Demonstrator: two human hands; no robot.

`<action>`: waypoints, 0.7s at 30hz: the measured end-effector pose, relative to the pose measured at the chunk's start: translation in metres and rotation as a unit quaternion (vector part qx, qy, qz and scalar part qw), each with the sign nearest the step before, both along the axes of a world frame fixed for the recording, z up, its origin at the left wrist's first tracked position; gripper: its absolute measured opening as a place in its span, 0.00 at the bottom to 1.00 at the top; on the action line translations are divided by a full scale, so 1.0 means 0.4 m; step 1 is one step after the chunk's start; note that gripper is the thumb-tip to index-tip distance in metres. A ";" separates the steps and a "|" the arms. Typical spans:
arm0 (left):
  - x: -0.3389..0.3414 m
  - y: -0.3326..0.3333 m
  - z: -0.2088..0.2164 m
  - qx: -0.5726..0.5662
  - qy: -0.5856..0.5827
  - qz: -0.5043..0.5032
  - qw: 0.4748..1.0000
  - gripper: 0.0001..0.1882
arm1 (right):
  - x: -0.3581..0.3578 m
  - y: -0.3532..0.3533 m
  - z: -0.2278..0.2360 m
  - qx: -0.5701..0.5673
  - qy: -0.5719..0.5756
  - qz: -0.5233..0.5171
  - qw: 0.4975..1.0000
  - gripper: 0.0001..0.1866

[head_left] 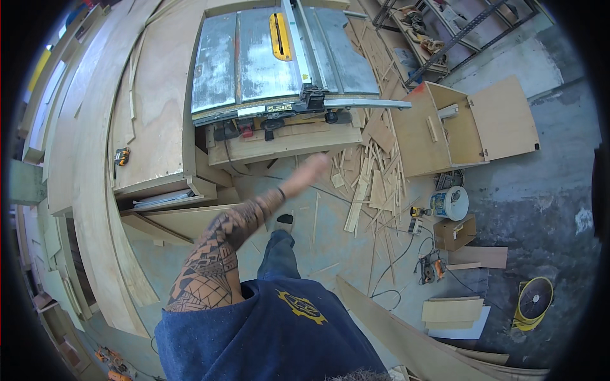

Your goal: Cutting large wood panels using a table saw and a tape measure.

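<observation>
Workshop floor here is grey-blue concrete, with a heap of offcuts spilling along the right side of the saw. The left hand is out in front of the saw, below the front edge of its wooden stand and closer to the right corner than the left. It's pretty blurred, so I can't tell how far the fingers are spread, if they hold anything, or if they touch the stand. Right hand's out of view, so can't tell on those fingers either.

Saw table has a yellow insert towards the far edge, the fence just right of that, and the front rail poking out past the right front corner. An orange-and-black tool sits near the left front corner of the bench.

Off to the right: a cabinet with its door open, a white bucket and a yellow fan. Writing-wise, the navy top has a yellow gear-shaped emblem, and the label on the rail is too small to read.
</observation>
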State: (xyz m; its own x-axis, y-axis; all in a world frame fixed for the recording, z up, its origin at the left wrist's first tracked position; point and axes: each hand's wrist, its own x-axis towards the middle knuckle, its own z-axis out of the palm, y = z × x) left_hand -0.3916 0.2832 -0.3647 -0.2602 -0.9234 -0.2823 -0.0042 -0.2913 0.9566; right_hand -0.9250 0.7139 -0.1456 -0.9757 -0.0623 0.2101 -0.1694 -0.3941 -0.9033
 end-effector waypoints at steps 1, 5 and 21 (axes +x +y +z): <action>-0.114 0.087 0.048 -0.076 -0.037 -0.134 0.987 0.42 | -0.007 0.015 -0.012 -0.007 -0.011 0.003 1.000 0.48; -0.493 0.480 0.200 -0.329 0.043 -0.427 0.841 0.51 | -0.067 0.097 -0.071 -0.037 -0.049 0.015 0.998 0.50; -0.776 1.123 0.354 -0.185 0.158 -0.288 0.926 0.26 | -0.333 0.396 -0.771 0.155 0.039 0.320 0.934 0.45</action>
State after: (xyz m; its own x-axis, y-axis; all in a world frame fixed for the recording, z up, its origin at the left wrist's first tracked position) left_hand -0.7020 0.7323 -0.2233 -0.7552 -0.6240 0.2008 0.2407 0.0209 0.9704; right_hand -1.0584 0.8724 -0.4538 -0.6997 -0.6976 0.1541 -0.0583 -0.1592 -0.9855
